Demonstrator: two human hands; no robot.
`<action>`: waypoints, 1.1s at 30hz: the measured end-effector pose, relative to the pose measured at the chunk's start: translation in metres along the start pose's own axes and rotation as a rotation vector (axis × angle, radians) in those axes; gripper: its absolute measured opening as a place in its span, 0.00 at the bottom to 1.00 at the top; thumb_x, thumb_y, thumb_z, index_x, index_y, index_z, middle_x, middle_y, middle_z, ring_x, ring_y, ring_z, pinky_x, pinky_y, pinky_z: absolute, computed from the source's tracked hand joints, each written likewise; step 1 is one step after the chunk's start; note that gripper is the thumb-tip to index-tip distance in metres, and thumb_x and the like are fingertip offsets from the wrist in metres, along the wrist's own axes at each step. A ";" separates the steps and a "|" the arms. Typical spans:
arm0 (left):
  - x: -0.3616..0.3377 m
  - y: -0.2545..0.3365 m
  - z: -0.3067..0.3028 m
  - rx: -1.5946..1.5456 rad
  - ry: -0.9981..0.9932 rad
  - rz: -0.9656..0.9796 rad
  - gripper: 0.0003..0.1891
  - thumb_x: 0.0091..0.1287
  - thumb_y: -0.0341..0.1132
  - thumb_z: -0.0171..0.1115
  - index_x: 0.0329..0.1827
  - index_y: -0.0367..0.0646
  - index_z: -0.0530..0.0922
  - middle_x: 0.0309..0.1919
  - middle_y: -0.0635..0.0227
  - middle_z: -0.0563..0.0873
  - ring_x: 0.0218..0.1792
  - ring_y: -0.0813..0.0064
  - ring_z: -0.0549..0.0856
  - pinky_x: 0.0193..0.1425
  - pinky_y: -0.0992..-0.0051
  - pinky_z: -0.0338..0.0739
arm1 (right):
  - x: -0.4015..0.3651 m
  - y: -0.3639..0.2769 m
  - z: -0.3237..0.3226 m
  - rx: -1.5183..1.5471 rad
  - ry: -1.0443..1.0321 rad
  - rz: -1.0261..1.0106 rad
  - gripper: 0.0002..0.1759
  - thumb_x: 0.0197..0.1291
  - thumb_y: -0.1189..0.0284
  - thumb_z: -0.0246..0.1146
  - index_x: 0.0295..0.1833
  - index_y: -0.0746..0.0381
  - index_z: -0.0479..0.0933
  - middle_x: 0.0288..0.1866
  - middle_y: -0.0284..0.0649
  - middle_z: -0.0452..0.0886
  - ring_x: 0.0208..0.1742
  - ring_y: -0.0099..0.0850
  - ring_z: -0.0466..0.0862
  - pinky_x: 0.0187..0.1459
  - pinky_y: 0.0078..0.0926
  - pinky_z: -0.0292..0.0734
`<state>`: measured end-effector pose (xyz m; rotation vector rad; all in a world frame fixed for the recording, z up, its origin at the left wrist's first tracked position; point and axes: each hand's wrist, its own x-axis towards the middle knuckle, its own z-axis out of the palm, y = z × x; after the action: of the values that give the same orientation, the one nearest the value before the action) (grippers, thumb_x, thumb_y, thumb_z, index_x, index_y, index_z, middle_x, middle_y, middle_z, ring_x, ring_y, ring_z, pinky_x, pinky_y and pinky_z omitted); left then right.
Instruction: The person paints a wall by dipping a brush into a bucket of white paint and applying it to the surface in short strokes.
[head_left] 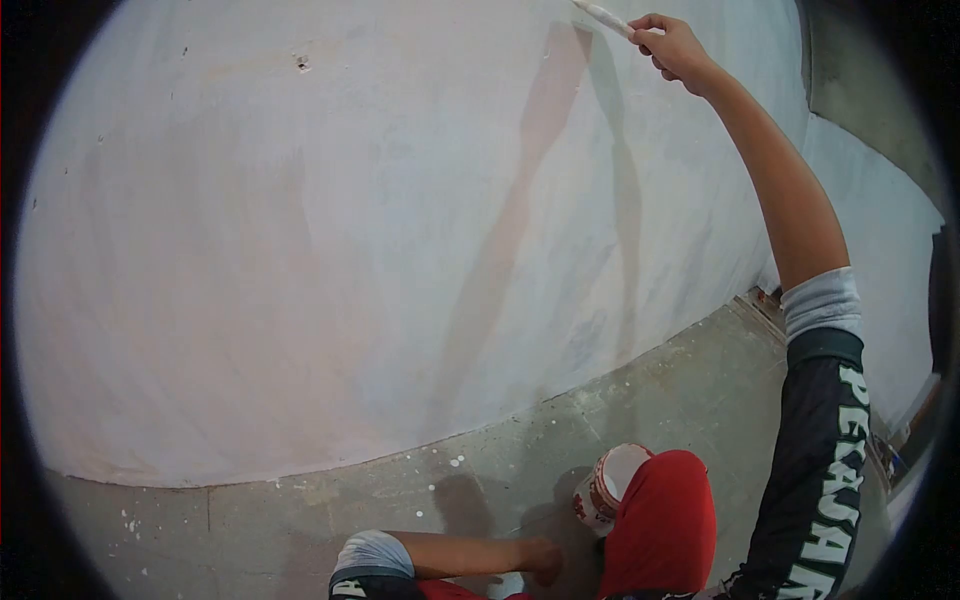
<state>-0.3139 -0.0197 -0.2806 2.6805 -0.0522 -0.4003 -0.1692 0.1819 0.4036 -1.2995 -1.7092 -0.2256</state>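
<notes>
Fingers (648,21) of right hand (678,50) pinch pale tool (604,17) by end, likely for reach; left hand (545,562) low, hold unclear; bucket (596,492) near knee (665,510), likely handy.

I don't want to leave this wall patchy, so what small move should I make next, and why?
Probably a short stroke on the wall with the brush: your right hand holds it up there, and the surface below shows uneven pinkish and pale patches. I can't tell whether the tip touches.
</notes>
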 end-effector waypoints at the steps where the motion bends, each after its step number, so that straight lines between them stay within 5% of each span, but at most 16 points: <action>1: -0.007 0.010 -0.015 0.094 -0.003 -0.032 0.09 0.47 0.37 0.58 0.28 0.50 0.85 0.33 0.64 0.87 0.36 0.62 0.86 0.41 0.62 0.80 | -0.001 0.000 0.002 0.052 0.088 -0.024 0.13 0.61 0.69 0.60 0.50 0.60 0.78 0.26 0.29 0.71 0.18 0.15 0.60 0.16 0.18 0.53; 4: -0.024 0.026 -0.050 0.013 -0.171 -0.034 0.16 0.59 0.40 0.53 0.39 0.38 0.83 0.39 0.49 0.85 0.43 0.51 0.84 0.48 0.56 0.78 | -0.011 0.005 0.018 -0.022 0.017 -0.050 0.11 0.61 0.69 0.59 0.48 0.61 0.78 0.26 0.30 0.71 0.17 0.16 0.60 0.16 0.19 0.53; 8: -0.020 0.026 -0.051 0.080 -0.234 -0.030 0.16 0.59 0.39 0.54 0.39 0.37 0.83 0.38 0.49 0.85 0.42 0.51 0.85 0.48 0.57 0.78 | -0.048 0.014 0.039 -0.183 -0.180 0.008 0.11 0.58 0.69 0.61 0.45 0.60 0.79 0.25 0.32 0.74 0.18 0.18 0.64 0.16 0.20 0.57; 10: -0.014 0.020 -0.040 0.043 -0.205 -0.046 0.15 0.58 0.38 0.54 0.38 0.36 0.84 0.38 0.49 0.86 0.42 0.51 0.85 0.47 0.57 0.78 | -0.062 0.014 0.030 -0.177 -0.543 0.118 0.09 0.58 0.71 0.60 0.43 0.61 0.78 0.25 0.30 0.72 0.17 0.16 0.61 0.15 0.19 0.53; 13: -0.014 0.022 -0.041 0.040 -0.242 -0.028 0.15 0.58 0.37 0.55 0.39 0.36 0.83 0.38 0.49 0.86 0.42 0.52 0.85 0.47 0.57 0.79 | -0.081 0.009 0.035 -0.270 -0.662 0.135 0.09 0.56 0.72 0.60 0.43 0.61 0.78 0.24 0.30 0.71 0.16 0.16 0.61 0.15 0.19 0.52; 20: -0.008 0.019 -0.037 0.042 -0.290 -0.080 0.15 0.57 0.38 0.57 0.41 0.36 0.83 0.37 0.50 0.86 0.41 0.53 0.85 0.47 0.58 0.79 | -0.107 -0.078 0.078 -0.108 -0.668 0.000 0.12 0.56 0.71 0.60 0.46 0.62 0.76 0.24 0.31 0.70 0.16 0.16 0.60 0.15 0.19 0.51; 25: -0.029 0.023 -0.040 0.076 0.047 -0.026 0.13 0.46 0.38 0.61 0.34 0.46 0.86 0.37 0.59 0.87 0.39 0.59 0.86 0.43 0.62 0.80 | -0.092 -0.166 0.104 -0.106 -0.573 -0.204 0.13 0.58 0.67 0.59 0.46 0.62 0.75 0.26 0.31 0.71 0.18 0.18 0.61 0.16 0.20 0.53; 27: -0.016 0.015 -0.033 0.104 0.013 -0.009 0.13 0.45 0.38 0.62 0.34 0.47 0.86 0.36 0.59 0.87 0.39 0.59 0.85 0.43 0.62 0.79 | -0.062 -0.196 0.116 -0.271 -0.593 -0.198 0.13 0.59 0.69 0.56 0.46 0.65 0.74 0.26 0.33 0.72 0.18 0.20 0.64 0.17 0.24 0.57; 30: -0.022 0.011 -0.036 0.063 -0.023 0.027 0.16 0.45 0.40 0.64 0.37 0.44 0.83 0.37 0.57 0.85 0.40 0.55 0.84 0.43 0.60 0.77 | -0.051 -0.248 0.112 -0.396 -0.690 -0.145 0.12 0.64 0.71 0.55 0.35 0.69 0.76 0.22 0.39 0.72 0.20 0.28 0.67 0.22 0.30 0.63; 32: -0.023 0.003 -0.031 -0.010 -0.020 0.046 0.19 0.47 0.42 0.64 0.40 0.41 0.80 0.38 0.55 0.83 0.41 0.52 0.82 0.42 0.57 0.76 | -0.027 -0.262 0.119 -0.274 -0.514 -0.066 0.09 0.62 0.75 0.55 0.29 0.65 0.75 0.18 0.32 0.63 0.17 0.24 0.56 0.19 0.28 0.53; 33: -0.016 -0.008 -0.019 -0.003 0.050 0.115 0.19 0.46 0.43 0.65 0.39 0.41 0.80 0.37 0.55 0.83 0.41 0.52 0.82 0.42 0.57 0.75 | -0.023 -0.269 0.117 -0.226 -0.428 -0.057 0.08 0.61 0.77 0.56 0.28 0.65 0.74 0.19 0.32 0.64 0.18 0.24 0.57 0.20 0.28 0.54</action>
<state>-0.3244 -0.0033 -0.2630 2.6673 -0.1892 -0.2975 -0.4576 0.1272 0.4236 -1.5464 -2.1315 -0.1866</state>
